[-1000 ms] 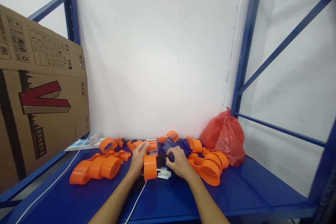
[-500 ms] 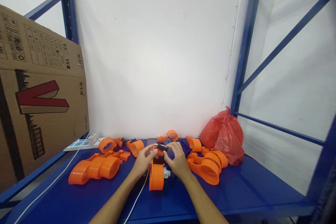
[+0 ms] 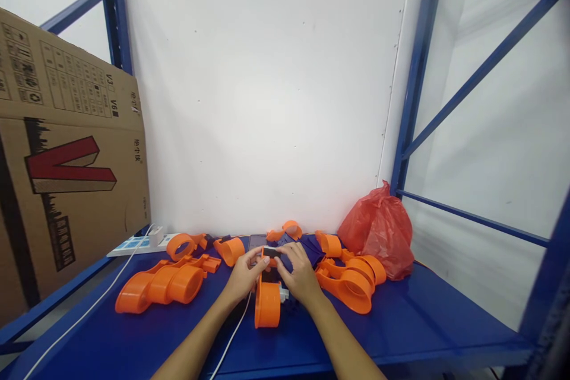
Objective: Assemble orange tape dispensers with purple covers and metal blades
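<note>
the left hand (image 3: pixel 244 276) pinches the far end of an orange holder (image 3: pixel 268 307), midway along the worktop's (image 3: pixel 401 332) near edge; the right hand (image 3: pixel 299 270) grips a small black block (image 3: pixel 272 253) there. the block sits between both hands, its long axis left to right, across the holder's, whose ring end is nearer that edge.

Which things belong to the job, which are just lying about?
In the job:
orange ring-ended part, in the left hand
black piece, at the right hand
nested orange parts, probably

Lying about, apparently:
cardboard box
red plastic bag
power strip
</note>
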{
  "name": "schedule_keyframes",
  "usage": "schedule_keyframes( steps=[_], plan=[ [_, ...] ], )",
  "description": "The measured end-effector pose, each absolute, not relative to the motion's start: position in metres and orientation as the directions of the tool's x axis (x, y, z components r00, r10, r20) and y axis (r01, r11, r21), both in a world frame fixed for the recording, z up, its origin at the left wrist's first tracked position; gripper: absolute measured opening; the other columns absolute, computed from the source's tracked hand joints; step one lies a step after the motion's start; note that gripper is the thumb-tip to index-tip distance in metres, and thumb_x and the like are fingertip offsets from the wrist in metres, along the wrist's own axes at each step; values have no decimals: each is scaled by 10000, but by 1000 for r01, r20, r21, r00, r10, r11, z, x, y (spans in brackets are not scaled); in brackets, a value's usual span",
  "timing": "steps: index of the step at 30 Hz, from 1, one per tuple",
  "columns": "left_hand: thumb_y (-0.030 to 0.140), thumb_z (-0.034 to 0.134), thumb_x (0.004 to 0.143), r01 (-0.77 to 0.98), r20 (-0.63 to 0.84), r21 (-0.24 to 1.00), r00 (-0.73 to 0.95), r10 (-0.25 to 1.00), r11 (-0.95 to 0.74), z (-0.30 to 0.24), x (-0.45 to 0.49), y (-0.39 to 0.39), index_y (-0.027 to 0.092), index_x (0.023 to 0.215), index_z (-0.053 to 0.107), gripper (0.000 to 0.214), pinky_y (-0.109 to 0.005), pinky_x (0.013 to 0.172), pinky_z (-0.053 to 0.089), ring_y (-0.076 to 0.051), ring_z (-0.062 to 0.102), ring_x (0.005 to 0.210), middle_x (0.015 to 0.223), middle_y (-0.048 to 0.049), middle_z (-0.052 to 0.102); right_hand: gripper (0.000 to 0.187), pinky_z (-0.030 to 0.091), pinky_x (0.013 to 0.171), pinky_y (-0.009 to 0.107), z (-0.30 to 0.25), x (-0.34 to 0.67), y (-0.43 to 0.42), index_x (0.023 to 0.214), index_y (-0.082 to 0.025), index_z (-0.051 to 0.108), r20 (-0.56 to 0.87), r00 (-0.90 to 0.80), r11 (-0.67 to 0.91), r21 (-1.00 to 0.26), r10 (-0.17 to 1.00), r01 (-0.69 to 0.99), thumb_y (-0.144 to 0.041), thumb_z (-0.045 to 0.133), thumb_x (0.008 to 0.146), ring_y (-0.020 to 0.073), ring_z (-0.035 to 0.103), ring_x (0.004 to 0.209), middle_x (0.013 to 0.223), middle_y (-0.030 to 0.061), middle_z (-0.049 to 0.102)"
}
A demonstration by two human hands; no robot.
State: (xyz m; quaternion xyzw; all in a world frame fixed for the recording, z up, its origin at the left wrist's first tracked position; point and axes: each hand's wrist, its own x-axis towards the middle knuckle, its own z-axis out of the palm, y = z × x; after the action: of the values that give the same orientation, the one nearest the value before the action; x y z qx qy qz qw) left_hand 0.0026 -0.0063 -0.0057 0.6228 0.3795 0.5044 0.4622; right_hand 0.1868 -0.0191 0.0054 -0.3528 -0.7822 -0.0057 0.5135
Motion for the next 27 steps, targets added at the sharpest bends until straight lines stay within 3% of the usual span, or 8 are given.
schedule_keyframes(
  steps=[3,7,10,13,17,19,23,27],
  plan=[
    [626,706,768,-54,241,970,174,955,-235,-4,3,-6,141,1267,616,701,-218,357,352,-94,481,378,776,-48,714,243,494,938,418,7,186,-19,1186,-249,643,808,-204,768,-399,552,501,-213,554,963,246,601,1039,1116,75,681],
    [602,721,773,-264,218,948,134,967,-177,-2,3,-4,165,1196,647,613,-254,539,486,-181,660,601,773,-47,722,322,523,872,365,7,190,-16,1270,-240,619,796,-111,742,-490,595,457,-207,477,983,228,638,1022,1162,85,697],
    [562,734,781,-403,196,904,92,976,-144,1,4,-4,162,1117,649,529,-275,613,509,-203,686,676,741,-33,708,276,497,882,403,4,195,-12,1091,-230,695,763,-82,645,-478,641,596,-148,486,930,254,623,1024,1070,84,712],
    [523,736,782,-491,137,867,66,988,-87,3,3,-4,158,1015,650,442,-264,588,499,-193,681,652,720,-27,698,185,451,868,449,-1,201,-10,889,-234,711,699,-115,501,-378,706,778,-109,586,833,292,569,1017,1009,83,688],
    [486,737,776,-600,-12,798,84,996,60,6,2,-3,154,905,650,367,-267,555,495,-166,648,571,706,-41,692,131,417,854,453,-8,202,-12,850,-245,721,650,-160,429,-278,743,859,-137,684,784,318,515,1048,1093,108,634],
    [464,772,753,-611,-23,790,61,998,55,6,3,-4,164,897,642,357,-274,579,507,-165,658,589,741,-44,703,111,404,865,463,-10,200,-12,861,-252,737,633,-185,430,-256,751,866,-175,717,784,332,497,1076,1134,121,613],
    [385,849,675,-522,119,849,45,992,-79,4,4,-6,187,979,635,420,-299,703,537,-192,708,753,895,-50,737,162,385,889,477,-12,193,-12,921,-264,763,586,-237,437,-227,775,870,-244,773,761,355,469,1130,1205,135,580],
    [374,823,696,-397,210,904,87,974,-159,0,3,-5,196,951,644,359,-293,695,514,-170,664,707,819,-10,696,167,379,879,474,-13,187,-11,902,-257,771,531,-260,417,-199,806,887,-274,798,738,349,470,1103,1161,134,581]
  ],
)
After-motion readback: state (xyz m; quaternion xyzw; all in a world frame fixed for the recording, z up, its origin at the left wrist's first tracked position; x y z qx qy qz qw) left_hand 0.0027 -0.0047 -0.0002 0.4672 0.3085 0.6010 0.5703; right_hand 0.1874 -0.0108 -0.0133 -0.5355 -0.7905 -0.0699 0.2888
